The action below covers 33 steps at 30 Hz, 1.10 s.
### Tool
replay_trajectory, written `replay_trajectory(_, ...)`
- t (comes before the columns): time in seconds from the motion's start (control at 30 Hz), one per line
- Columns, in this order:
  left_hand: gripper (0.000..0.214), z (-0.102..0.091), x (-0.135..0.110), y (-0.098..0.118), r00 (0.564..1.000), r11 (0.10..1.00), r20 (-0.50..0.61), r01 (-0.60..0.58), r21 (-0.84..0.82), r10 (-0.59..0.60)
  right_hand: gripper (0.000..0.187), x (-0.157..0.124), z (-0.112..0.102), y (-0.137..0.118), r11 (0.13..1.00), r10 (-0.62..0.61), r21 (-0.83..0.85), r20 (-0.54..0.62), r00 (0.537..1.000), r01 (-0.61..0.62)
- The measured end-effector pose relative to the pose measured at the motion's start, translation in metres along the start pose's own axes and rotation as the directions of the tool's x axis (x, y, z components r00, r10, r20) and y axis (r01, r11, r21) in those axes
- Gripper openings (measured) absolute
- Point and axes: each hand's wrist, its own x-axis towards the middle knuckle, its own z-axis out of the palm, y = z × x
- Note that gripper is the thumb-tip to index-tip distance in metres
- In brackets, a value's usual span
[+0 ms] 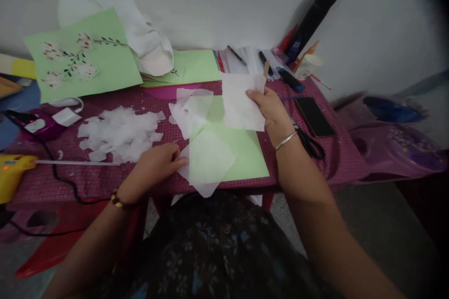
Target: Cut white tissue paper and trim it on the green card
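My right hand (271, 107) pinches a roughly square piece of white tissue paper (242, 103), thumb on top, holding it over the far part of a light green sheet (245, 154). At the green sheet's left edge, my left hand (159, 163) has its fingers curled and its thumb on the edge of another thin white tissue sheet (210, 161). That sheet lies across the green one and hangs past the table's front edge. More tissue pieces (192, 105) overlap just behind it. Left of them is a heap of small torn white paper pieces (121, 133).
A green card with a flower design (84, 56) leans at the back left. A yellow glue gun (16, 173) with a glue stick and a purple power socket (44, 124) stand left. Scissors (310, 145), a phone (315, 117) and markers (290, 79) lie right.
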Motion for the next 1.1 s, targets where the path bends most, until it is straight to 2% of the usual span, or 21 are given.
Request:
replay_trajectory(0.1,0.022,0.001,0.002,0.001,0.999,0.943,0.025,-0.025,-0.331,0.035,0.017,0.004,-0.002,0.004,0.997,0.059,0.054,0.064,0.996,-0.063)
replay_trajectory(0.2,0.021,-0.008,0.008,0.015,0.999,0.768,-0.035,-0.013,-0.641,-0.012,0.014,0.008,-0.006,0.007,0.996,0.026,0.080,0.047,0.999,-0.030)
replay_trajectory(0.3,0.020,-0.021,0.018,0.030,0.990,0.617,-0.125,-0.056,-0.785,-0.069,0.014,0.010,-0.008,0.007,0.994,0.022,0.106,0.035,0.999,-0.025)
replay_trajectory(0.4,0.021,-0.037,0.040,0.039,0.985,0.554,-0.166,-0.114,-0.825,-0.045,0.015,0.011,-0.009,0.004,0.989,0.026,0.142,0.022,0.999,-0.029)
replay_trajectory(0.53,0.021,-0.061,0.085,0.046,0.994,0.607,-0.108,-0.103,-0.788,0.029,0.022,0.009,-0.009,-0.004,0.981,0.019,0.191,0.023,1.000,-0.023)
replay_trajectory(0.7,0.020,-0.075,0.144,0.048,0.991,0.831,-0.115,-0.002,-0.556,-0.075,0.028,0.005,-0.012,-0.014,0.981,0.000,0.195,0.006,1.000,-0.001)
replay_trajectory(0.8,0.020,-0.076,0.171,0.043,0.987,0.885,-0.130,0.020,-0.466,-0.091,0.032,0.005,-0.015,-0.016,0.983,-0.040,0.180,-0.016,0.999,0.042)
replay_trajectory(0.87,0.017,-0.077,0.181,0.039,0.982,0.907,-0.162,0.016,-0.421,-0.092,0.033,0.007,-0.017,-0.016,0.983,-0.058,0.173,-0.029,0.998,0.062)
replay_trajectory(0.97,0.025,-0.077,0.185,0.041,0.956,0.928,-0.282,-0.029,-0.372,-0.083,0.033,0.009,-0.019,-0.017,0.983,-0.072,0.167,-0.041,0.997,0.078)
replay_trajectory(1.03,0.038,-0.070,0.180,0.050,0.932,0.925,-0.357,-0.080,-0.372,-0.063,0.033,0.009,-0.019,-0.017,0.983,-0.075,0.167,-0.038,0.996,0.081)
replay_trajectory(1.1,0.048,-0.055,0.170,0.065,0.931,0.899,-0.365,-0.135,-0.417,-0.030,0.031,0.007,-0.016,-0.017,0.982,-0.076,0.170,-0.019,0.997,0.078)
